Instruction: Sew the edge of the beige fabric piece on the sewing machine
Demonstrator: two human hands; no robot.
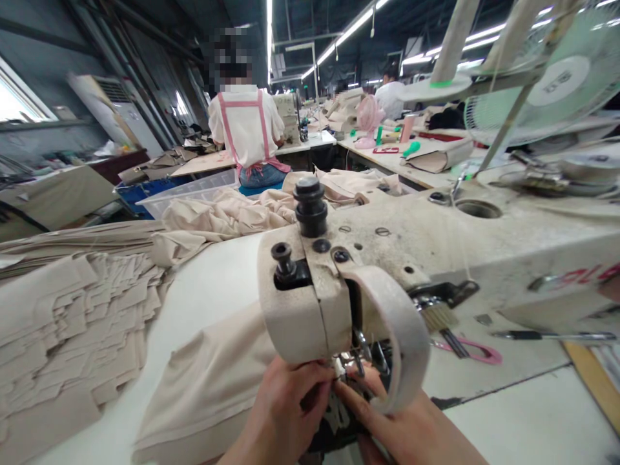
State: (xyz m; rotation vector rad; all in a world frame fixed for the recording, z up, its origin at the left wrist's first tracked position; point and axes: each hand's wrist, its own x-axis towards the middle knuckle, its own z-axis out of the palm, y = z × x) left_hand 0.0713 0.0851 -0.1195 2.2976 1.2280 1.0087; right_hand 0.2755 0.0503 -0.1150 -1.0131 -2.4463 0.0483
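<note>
An industrial sewing machine [387, 252] fills the middle, its needle area low at the front of the head. Close to the presser foot [346, 365], my left hand [288, 403] has thumb and forefinger pinched together; what they grip is too small to make out. From the other side my right hand [397, 413] reaches to the same spot, fingers drawn together near the needle. The machine's curved lever [409, 329] partly covers it, and anything in its fingertips is hidden. A beige fabric piece [213, 374] lies left of my left hand, running under the machine head.
Stacked beige fabric pieces [82, 329] spread over the left of the table. Behind lie a crumpled beige heap [232, 213] and a clear plastic bin [181, 190]. A pen [547, 335] and pink scissors [477, 352] lie at right. A co-worker [247, 129] sits ahead.
</note>
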